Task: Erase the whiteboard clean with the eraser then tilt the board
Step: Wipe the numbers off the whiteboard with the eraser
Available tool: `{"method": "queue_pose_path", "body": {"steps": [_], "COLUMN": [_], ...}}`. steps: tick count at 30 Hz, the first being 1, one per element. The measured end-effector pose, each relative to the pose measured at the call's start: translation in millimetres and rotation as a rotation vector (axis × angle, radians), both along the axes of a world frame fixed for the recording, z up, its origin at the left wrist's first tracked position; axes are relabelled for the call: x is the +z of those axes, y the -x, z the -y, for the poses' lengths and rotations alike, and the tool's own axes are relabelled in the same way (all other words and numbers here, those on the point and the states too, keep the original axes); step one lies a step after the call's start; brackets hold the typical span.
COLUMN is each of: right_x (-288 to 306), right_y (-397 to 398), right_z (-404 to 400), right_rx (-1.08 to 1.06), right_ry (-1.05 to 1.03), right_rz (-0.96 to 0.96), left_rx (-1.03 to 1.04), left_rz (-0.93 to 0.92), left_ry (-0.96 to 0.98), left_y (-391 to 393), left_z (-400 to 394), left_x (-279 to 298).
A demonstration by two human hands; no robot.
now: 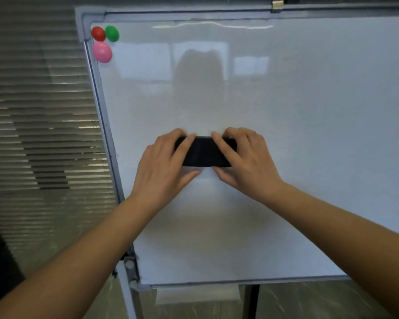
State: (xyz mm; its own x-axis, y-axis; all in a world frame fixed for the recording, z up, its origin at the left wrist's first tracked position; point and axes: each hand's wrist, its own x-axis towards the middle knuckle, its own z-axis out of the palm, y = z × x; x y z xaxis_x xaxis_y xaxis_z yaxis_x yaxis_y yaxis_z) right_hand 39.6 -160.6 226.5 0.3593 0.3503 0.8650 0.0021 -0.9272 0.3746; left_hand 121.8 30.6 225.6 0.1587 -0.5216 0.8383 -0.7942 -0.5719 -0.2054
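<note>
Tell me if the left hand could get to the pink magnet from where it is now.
Probably yes. The left hand grips the black eraser mid-board, and only bare whiteboard lies between it and the pink magnet up-left. It would have to let go of the eraser first.

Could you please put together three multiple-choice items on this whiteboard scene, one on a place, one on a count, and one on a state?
1. Where on the whiteboard do the round magnets sit?
A. its top left corner
B. its bottom right corner
C. its middle

2. How many magnets are there?
A. one
B. three
C. five

3. How is the black eraser held?
A. by the left hand alone
B. by both hands
C. by no hand

Key: 1 A, they cluster by the top left frame corner. 2 B, a red magnet, a green magnet and a pink magnet show. 3 B, the left hand and right hand each grip an end.
</note>
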Motion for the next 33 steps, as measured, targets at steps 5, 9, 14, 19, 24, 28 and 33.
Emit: {"method": "queue_pose_path", "body": {"steps": [5,9,14,19,24,28,33], "right_x": [-47,-90,-146,-197,-233,-261,-269], "right_y": [-3,-3,1,2,1,7,8], "right_z": [0,-4,-9,-17,-23,-29,-41], "right_rx": [0.031,0.047,0.070,-0.001,0.000,-0.059,-0.130], "right_ry": [-0.028,-0.065,-0.016,0.068,0.069,0.091,0.011], "right_rz": [0.009,0.001,-0.088,-0.208,-0.275,-0.388,-0.465], "left_rx": [0.004,0.020,0.036,0.082,0.156,0.218,0.260], "left_rz": [0.029,-0.011,-0.103,-0.150,-0.225,-0.358,-0.405], "left_ry": [0.011,0.018,-0.034,-0.139,-0.223,-0.334,-0.367], "left_y": [-7,-1,10,19,22,29,34], "left_z": [-1,-1,-11,-18,-20,-28,-26], "left_x": [-45,-90,-151,-202,-229,-254,-268]}}
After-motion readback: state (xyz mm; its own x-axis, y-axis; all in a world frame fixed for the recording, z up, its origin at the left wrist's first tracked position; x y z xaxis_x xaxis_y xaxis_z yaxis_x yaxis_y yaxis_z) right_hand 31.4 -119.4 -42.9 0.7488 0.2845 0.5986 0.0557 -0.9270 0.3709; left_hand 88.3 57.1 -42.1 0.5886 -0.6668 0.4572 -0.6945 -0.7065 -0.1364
